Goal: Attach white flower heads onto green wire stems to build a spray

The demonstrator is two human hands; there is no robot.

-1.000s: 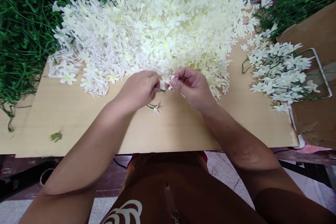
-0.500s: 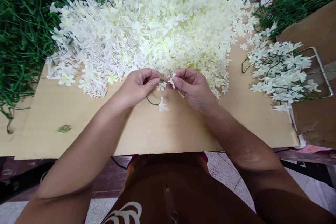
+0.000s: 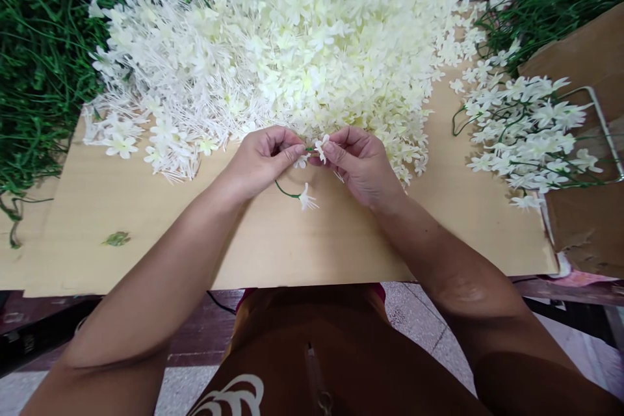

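My left hand point(image 3: 263, 159) pinches a thin green stem point(image 3: 285, 192) that curves down to a small white flower point(image 3: 307, 198) hanging over the board. My right hand point(image 3: 358, 159) pinches another small white flower point(image 3: 321, 145) by thumb and forefinger, right against the stem's tip. Both hands meet at the near edge of a big heap of loose white plastic flowers point(image 3: 292, 45) on a light wooden board point(image 3: 146, 234).
Green stems are piled at the left point(image 3: 34, 58) and at the back right point(image 3: 550, 0). Finished stems with white flowers point(image 3: 526, 127) lie at the right, partly on a cardboard box point(image 3: 585, 65) with a metal wire frame. A small green scrap point(image 3: 116, 238) lies on the board.
The hands have drawn slightly closer together and the stem's hanging flower has swung out lower and to the right. The right hand's flower now sits at the stem's tip.
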